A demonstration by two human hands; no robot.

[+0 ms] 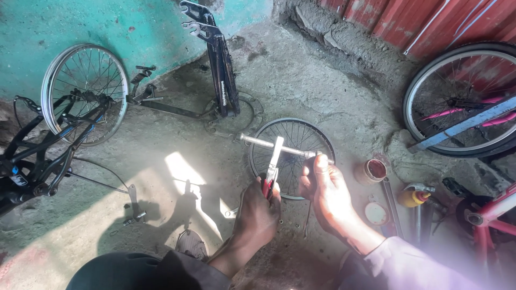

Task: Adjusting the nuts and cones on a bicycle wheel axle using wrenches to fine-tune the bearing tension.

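Observation:
My left hand grips the red handles of a pair of pliers, whose jaws clamp a metal axle rod near its middle. My right hand holds the right end of that rod between thumb and fingers. The rod lies level above a small spoked wheel rim that rests flat on the concrete floor.
A bare rim leans on the teal wall, beside a black frame. A dark fork stands at the back. Tins, an oil bottle, a blue-framed wheel and a pink frame crowd the right.

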